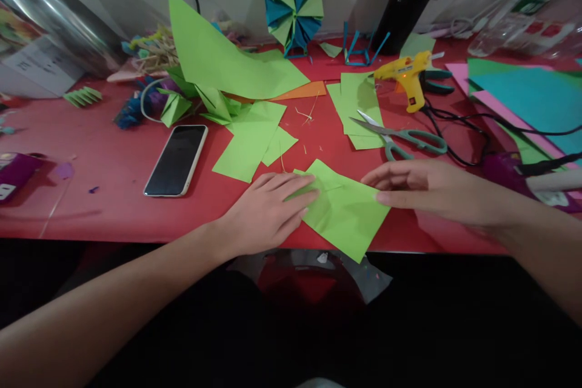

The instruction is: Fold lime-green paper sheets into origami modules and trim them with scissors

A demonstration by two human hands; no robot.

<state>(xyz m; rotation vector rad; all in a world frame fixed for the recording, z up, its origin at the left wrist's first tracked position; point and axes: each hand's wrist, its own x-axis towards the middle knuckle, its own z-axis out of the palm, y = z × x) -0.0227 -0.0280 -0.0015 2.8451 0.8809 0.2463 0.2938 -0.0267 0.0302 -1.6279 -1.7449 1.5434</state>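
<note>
A green paper square (348, 209) lies at the front edge of the red table, one corner jutting past it. My left hand (270, 206) rests on its left side, fingers spread and flat. At the paper's right corner, my right hand (422, 191) pinches it between thumb and curled fingers. Just behind are more green paper pieces (250, 145), partly overlapping. Grey-handled scissors (400, 136) lie behind my right hand, their blades over other green sheets (357, 103).
A phone (176, 160) lies to the left on the table (113, 194). Behind stand a yellow glue gun (409, 79) with its cable, a black bottle (413, 0) and a blue-green paper wheel (294, 0). Coloured sheets (531, 103) are stacked at right.
</note>
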